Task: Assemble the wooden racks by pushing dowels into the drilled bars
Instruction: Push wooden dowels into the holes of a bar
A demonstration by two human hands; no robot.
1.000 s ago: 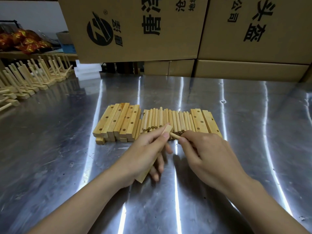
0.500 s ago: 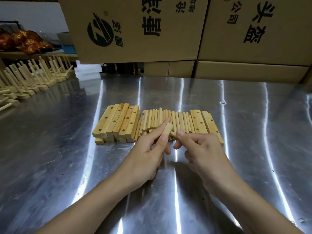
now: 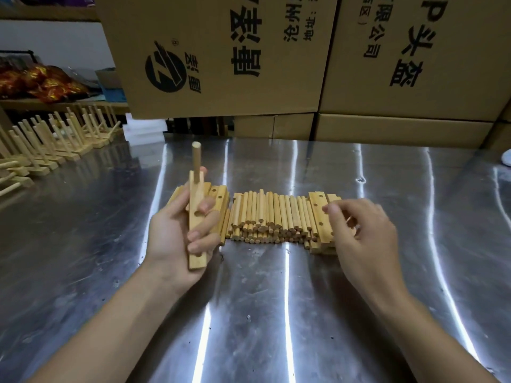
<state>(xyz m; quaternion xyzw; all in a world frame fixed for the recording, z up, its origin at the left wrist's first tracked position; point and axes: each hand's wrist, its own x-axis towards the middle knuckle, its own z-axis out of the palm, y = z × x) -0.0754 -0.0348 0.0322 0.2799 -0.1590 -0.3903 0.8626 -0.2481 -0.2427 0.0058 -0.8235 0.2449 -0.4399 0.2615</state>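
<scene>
My left hand grips the bar upright, one dowel seated in its top hole, while my right hand, loosely curled and empty, hovers nearer the pile of dowels, which point away from me.

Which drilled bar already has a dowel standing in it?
The bar held in the left hand: one dowel stands in its far hole; the stacked bars have none.

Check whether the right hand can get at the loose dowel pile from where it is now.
Probably yes. The right hand hovers just right of the dowel pile, over the drilled bars, seemingly empty. The pile lies uncovered, and the left hand with its bar is off to the other side.
</scene>
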